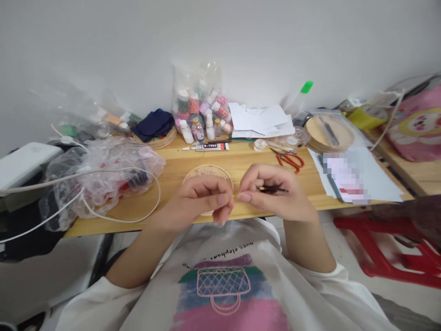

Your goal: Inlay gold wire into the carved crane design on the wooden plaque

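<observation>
My left hand (210,195) and my right hand (279,191) meet tip to tip above the table's front edge. Each has thumb and forefinger pinched together, and a tiny yellow piece (235,195) shows between them; its exact kind is too small to tell. Tucked in my right hand is a slim dark tool (272,189), possibly tweezers, its end sticking out past the fingers. Behind my left hand lies a round wooden-rimmed disc (208,169), partly covered by the fingers.
Red-handled pliers (291,160) lie beyond my right hand, near a B-7000 glue tube (211,146). Small bottles (198,130) stand before a bag of bead jars (200,103). Crumpled plastic bags (110,172) and a white cable sit left; a phone (346,178) rests right on paper.
</observation>
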`<state>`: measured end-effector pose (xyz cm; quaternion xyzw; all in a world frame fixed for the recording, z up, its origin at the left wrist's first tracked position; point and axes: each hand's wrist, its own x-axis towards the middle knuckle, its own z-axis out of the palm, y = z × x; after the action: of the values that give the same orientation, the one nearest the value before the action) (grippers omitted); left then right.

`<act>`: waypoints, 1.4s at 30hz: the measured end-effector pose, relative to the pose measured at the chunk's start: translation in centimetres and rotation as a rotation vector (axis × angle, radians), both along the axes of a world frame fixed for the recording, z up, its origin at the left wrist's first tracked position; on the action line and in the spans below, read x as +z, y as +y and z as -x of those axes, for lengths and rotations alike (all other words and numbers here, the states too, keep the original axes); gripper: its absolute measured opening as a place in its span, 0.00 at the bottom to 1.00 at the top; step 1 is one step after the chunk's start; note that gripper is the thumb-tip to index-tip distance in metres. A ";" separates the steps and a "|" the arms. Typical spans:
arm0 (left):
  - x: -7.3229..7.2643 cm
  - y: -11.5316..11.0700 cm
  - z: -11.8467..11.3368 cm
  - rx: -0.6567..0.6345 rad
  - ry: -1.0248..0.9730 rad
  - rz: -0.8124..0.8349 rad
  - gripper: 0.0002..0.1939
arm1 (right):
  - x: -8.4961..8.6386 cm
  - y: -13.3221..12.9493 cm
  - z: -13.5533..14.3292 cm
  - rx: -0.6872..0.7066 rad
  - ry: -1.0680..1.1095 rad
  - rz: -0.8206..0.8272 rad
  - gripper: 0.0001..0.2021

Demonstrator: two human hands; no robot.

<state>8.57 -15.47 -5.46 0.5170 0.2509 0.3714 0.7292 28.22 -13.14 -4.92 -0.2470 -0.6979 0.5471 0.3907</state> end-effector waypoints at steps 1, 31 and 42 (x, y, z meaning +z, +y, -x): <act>0.2 -0.3 0.2 -0.035 0.051 0.009 0.13 | -0.1 -0.2 -0.3 0.007 -0.043 -0.079 0.08; -5.7 2.1 3.0 0.061 1.191 -1.190 0.17 | -5.9 5.9 -2.6 0.027 -0.738 -0.422 0.06; -5.6 6.3 3.6 -0.189 1.253 -1.218 0.19 | -7.9 7.6 -1.3 0.043 -0.568 -0.143 0.05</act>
<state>4.97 -9.14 -11.07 0.9437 0.3194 0.0268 0.0822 29.53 -5.52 -12.79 -0.3473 -0.8212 0.4135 0.1843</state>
